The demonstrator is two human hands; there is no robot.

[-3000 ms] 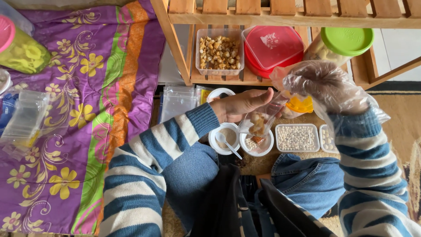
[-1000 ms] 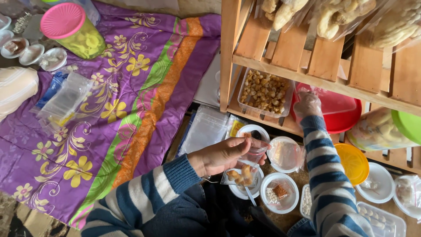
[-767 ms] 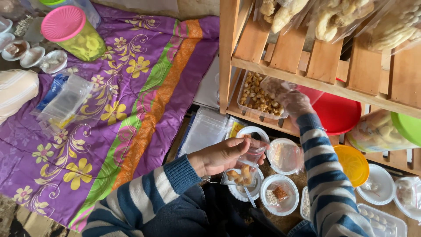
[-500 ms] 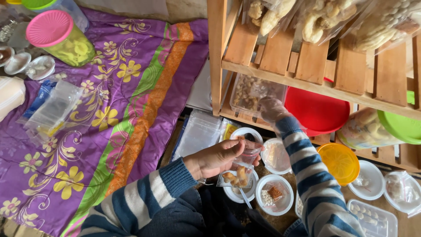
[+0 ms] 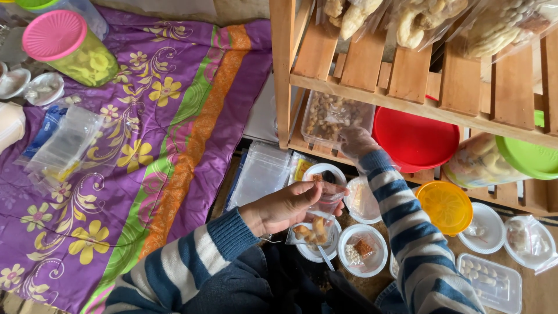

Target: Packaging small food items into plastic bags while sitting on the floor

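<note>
the left hand (image 5: 288, 206) pinched a small clear bag (image 5: 317, 224) by its open top, thumb and fingers closed on the rim. the bag hung down with a few brownish snack pieces in its bottom, just above a white bowl (image 5: 318, 247) with a spoon in it.

the right hand (image 5: 356, 141), in a thin clear plastic glove, reached into a clear tub (image 5: 334, 116) of pale brown snacks on the low shelf (image 5: 407, 104). the fingers were down among the snacks; whether they were clenched on any could not be told.

just right of the tub lay a red lid (image 5: 415, 139), and further right a jar with a green lid (image 5: 526, 157). below the shelf sat a yellow lid (image 5: 444, 206) and several white bowls, one (image 5: 363, 250) holding seeds and a reddish bit. to the left, a purple flowered cloth (image 5: 163, 134) carried a pink-lidded jar (image 5: 67, 46) and a heap of empty bags (image 5: 64, 145). more empty bags (image 5: 261, 174) lay beside the shelf post.
</note>
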